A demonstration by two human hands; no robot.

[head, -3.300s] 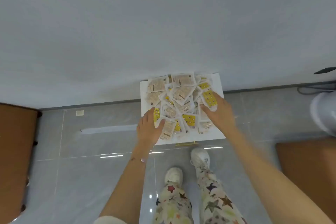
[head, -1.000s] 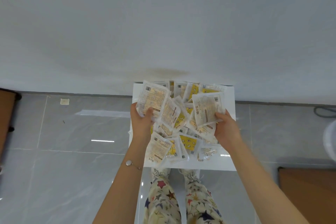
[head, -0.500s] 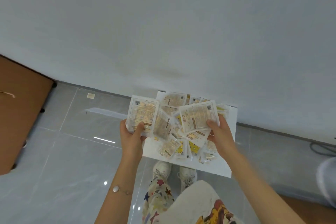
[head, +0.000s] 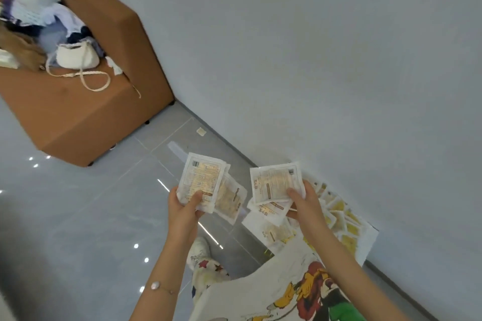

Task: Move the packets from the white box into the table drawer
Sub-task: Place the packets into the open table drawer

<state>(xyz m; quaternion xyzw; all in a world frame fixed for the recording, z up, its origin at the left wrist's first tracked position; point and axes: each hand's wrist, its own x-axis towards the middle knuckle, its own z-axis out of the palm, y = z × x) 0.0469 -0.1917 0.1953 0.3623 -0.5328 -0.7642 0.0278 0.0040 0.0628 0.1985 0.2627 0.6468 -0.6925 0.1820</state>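
My left hand [head: 182, 210] grips a small stack of clear packets [head: 202, 177] with beige contents, thumb on top. My right hand [head: 306, 203] holds a second bunch of packets [head: 273, 182] the same way. Both bunches are lifted off the white box [head: 365, 245], which lies on the floor against the wall at the lower right with several yellow and beige packets [head: 339, 214] still in it. No table drawer is in sight.
A brown upholstered seat [head: 86, 114] stands at the upper left by the wall, piled with clothes and a white handbag [head: 78, 56]. Grey tiled floor [head: 86, 229] spreads between it and me. My patterned trousers and printed shirt fill the bottom.
Both hands lifted bunches of packets out of the box. My view has swung left, so the box slid to the lower right and the brown seat came into view.
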